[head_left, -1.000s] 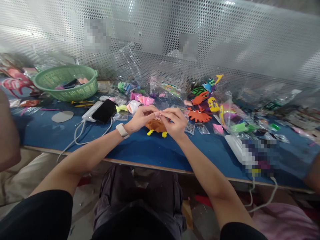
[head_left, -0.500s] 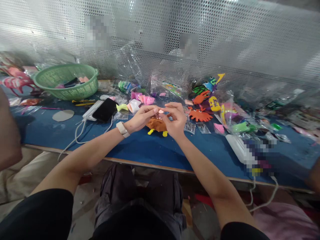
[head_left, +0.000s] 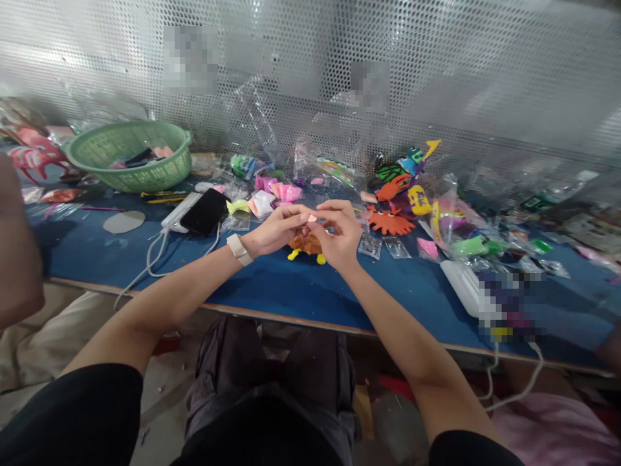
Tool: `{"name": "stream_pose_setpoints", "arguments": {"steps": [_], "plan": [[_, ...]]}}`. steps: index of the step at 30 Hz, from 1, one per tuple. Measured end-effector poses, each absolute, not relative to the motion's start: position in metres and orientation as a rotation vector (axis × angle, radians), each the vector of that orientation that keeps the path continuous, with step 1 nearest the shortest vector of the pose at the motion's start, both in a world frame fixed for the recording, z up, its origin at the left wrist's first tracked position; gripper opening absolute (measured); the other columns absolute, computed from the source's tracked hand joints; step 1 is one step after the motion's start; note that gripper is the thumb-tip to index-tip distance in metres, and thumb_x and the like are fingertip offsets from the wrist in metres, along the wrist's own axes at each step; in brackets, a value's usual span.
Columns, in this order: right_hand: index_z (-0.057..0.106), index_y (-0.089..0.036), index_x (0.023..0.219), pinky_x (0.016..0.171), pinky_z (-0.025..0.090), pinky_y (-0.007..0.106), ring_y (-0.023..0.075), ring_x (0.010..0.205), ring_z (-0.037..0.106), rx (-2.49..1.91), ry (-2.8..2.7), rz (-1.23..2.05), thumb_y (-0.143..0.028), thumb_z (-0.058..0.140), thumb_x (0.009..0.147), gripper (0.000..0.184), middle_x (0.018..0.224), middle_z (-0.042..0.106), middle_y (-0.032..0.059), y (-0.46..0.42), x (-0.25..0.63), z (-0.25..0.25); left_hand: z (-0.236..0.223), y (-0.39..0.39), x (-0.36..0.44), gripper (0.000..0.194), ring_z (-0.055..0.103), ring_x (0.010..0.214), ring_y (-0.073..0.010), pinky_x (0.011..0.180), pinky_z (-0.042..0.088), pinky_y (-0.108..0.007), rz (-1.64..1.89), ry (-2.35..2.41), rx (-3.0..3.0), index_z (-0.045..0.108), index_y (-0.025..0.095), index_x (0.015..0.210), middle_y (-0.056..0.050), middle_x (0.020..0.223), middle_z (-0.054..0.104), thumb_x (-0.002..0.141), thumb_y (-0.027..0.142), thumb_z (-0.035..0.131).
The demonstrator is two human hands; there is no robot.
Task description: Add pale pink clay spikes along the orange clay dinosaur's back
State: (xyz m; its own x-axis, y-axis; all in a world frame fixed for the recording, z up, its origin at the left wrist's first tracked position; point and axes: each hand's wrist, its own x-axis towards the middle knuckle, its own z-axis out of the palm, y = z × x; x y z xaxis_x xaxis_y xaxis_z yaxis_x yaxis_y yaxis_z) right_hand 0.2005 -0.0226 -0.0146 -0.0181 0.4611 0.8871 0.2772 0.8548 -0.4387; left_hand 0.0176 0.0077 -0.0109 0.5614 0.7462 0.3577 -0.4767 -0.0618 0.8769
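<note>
Between the fingertips of my two hands is a small pale pink piece of what looks like modelling clay (head_left: 312, 219). My left hand (head_left: 281, 226) pinches it from the left, thumb and forefinger pressed together. From the other side my right hand (head_left: 341, 232) grips it, fingers bent. Below them on the table sits a brown-orange clay figure (head_left: 306, 244) with yellow feet; its upper part is hidden by my hands. Right of my right hand lies an orange crab-like figure (head_left: 391, 221). Pink and white clay lumps (head_left: 284, 191) lie behind my left hand.
The blue table (head_left: 272, 291) holds a green basket (head_left: 130, 158), a black phone (head_left: 204, 211) on a white power bank with a cable, a grey disc (head_left: 124, 222) and several clay packets. A white device (head_left: 458, 288) lies right. Perforated metal sheet stands behind. Another person's arm (head_left: 19, 252) is at left.
Both hands stay at nearly the same place, with the pink piece still between the fingertips. Its visible shape has turned slightly. The whole view has shifted a little.
</note>
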Motion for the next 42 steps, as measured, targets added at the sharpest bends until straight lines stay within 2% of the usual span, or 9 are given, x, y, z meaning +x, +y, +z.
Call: {"name": "stream_pose_setpoints", "arguments": {"steps": [7, 12, 17, 20, 23, 30, 36, 42], "plan": [[0.085, -0.036, 0.109, 0.064, 0.066, 0.031, 0.0180, 0.100, 0.075, -0.624, -1.614, 0.161, -0.043, 0.084, 0.100, 0.011, 0.114, 0.074, 0.0022, -0.0243, 0.1995, -0.0143, -0.0123, 0.0081, 0.0190, 0.042, 0.063, 0.070, -0.0082, 0.067, 0.052, -0.023, 1.008, 0.283, 1.244, 0.081, 0.020, 0.085, 0.001, 0.076, 0.068, 0.078, 0.056, 0.100], [0.085, -0.032, 0.104, 0.061, 0.063, 0.029, 0.0157, 0.088, 0.075, -0.657, -1.540, 0.188, -0.045, 0.085, 0.098, 0.014, 0.107, 0.075, 0.0020, -0.0233, 0.1984, -0.0131, -0.0100, 0.0090, 0.0204, 0.041, 0.063, 0.069, -0.0088, 0.065, 0.053, -0.023, 1.266, 0.398, 1.434, 0.084, 0.022, 0.095, -0.001, 0.080, 0.073, 0.086, 0.061, 0.093], [0.087, -0.031, 0.104, 0.057, 0.059, 0.027, 0.0139, 0.080, 0.074, -0.724, -1.449, 0.247, -0.046, 0.087, 0.096, 0.017, 0.100, 0.076, 0.0015, -0.0204, 0.1980, -0.0126, -0.0110, 0.0101, 0.0175, 0.018, 0.074, 0.090, -0.0130, 0.073, 0.059, -0.024, 1.701, 0.673, 1.975, 0.087, 0.023, 0.108, -0.006, 0.104, 0.083, 0.099, 0.038, 0.084], [0.088, -0.031, 0.104, 0.058, 0.059, 0.027, 0.0147, 0.081, 0.075, -0.735, -1.448, 0.266, -0.047, 0.087, 0.096, 0.018, 0.098, 0.078, 0.0015, -0.0192, 0.1979, -0.0131, -0.0144, 0.0110, 0.0161, 0.011, 0.075, 0.091, -0.0133, 0.077, 0.061, -0.026, 1.844, 0.696, 2.226, 0.087, 0.023, 0.109, -0.005, 0.102, 0.084, 0.101, 0.028, 0.082], [0.088, -0.030, 0.106, 0.059, 0.061, 0.028, 0.0157, 0.083, 0.076, -0.743, -1.470, 0.269, -0.047, 0.085, 0.097, 0.019, 0.099, 0.080, 0.0021, -0.0197, 0.1978, -0.0132, -0.0166, 0.0128, 0.0153, 0.009, 0.077, 0.091, -0.0131, 0.080, 0.062, -0.026, 1.936, 0.644, 2.373, 0.087, 0.022, 0.108, -0.005, 0.099, 0.084, 0.101, 0.025, 0.082], [0.088, -0.028, 0.110, 0.063, 0.063, 0.029, 0.0176, 0.091, 0.079, -0.782, -1.518, 0.238, -0.044, 0.080, 0.102, 0.019, 0.102, 0.084, 0.0035, -0.0233, 0.1973, -0.0128, -0.0158, 0.0137, 0.0148, 0.010, 0.075, 0.087, -0.0128, 0.080, 0.061, -0.027, 1.969, 0.677, 2.388, 0.086, 0.021, 0.108, -0.005, 0.100, 0.083, 0.103, 0.024, 0.078], [0.088, -0.028, 0.100, 0.060, 0.060, 0.029, 0.0169, 0.084, 0.077, -0.782, -1.490, 0.182, -0.054, 0.081, 0.100, 0.027, 0.096, 0.084, 0.0034, -0.0205, 0.1979, -0.0129, -0.0139, 0.0103, 0.0150, 0.013, 0.076, 0.094, -0.0157, 0.085, 0.062, -0.031, 1.937, 0.741, 2.344, 0.087, 0.023, 0.111, -0.006, 0.103, 0.084, 0.102, 0.029, 0.080], [0.087, -0.027, 0.096, 0.062, 0.062, 0.031, 0.0176, 0.086, 0.078, -0.826, -1.516, 0.127, -0.061, 0.079, 0.100, 0.035, 0.094, 0.084, 0.0035, -0.0211, 0.1983, -0.0121, -0.0124, 0.0107, 0.0133, 0.012, 0.075, 0.090, -0.0147, 0.082, 0.060, -0.030, 1.912, 0.688, 2.346, 0.087, 0.022, 0.107, -0.006, 0.101, 0.084, 0.104, 0.030, 0.078]]}}
